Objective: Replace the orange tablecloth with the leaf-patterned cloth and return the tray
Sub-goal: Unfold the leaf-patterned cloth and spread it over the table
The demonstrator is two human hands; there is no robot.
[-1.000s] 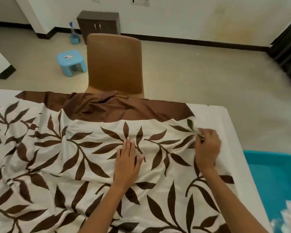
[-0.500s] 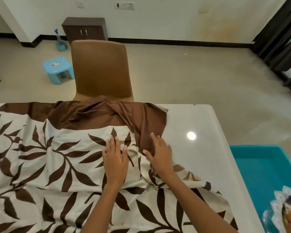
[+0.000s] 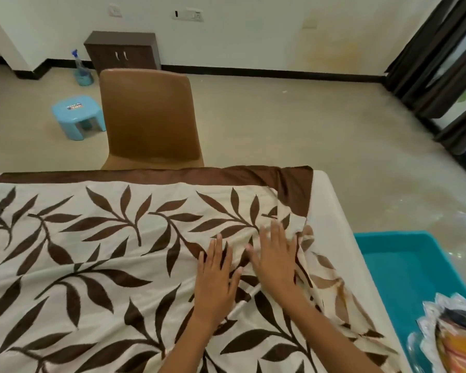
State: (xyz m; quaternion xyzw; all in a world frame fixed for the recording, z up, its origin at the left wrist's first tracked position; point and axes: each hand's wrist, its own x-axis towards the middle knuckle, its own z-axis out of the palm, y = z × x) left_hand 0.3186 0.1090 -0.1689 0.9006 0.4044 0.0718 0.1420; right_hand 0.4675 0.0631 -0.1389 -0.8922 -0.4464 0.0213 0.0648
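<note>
The cream leaf-patterned cloth with brown leaves and a brown satin border lies spread over the white table. Its far edge runs nearly straight along the table's far side. The right part is still wrinkled and folded over near the table's right edge. My left hand lies flat on the cloth, fingers apart. My right hand presses flat beside it, close to the wrinkled right corner. No orange cloth can be seen. At the lower right stands a teal tray.
A brown chair stands against the table's far side. On the floor behind it are a small blue stool, a spray bottle and a dark cabinet. Crinkled packets lie in the tray. Dark curtains hang at right.
The bunched brown border at the far edge has been pulled out flat and straight. Both hands have slid right across the cloth, and the view has shifted.
</note>
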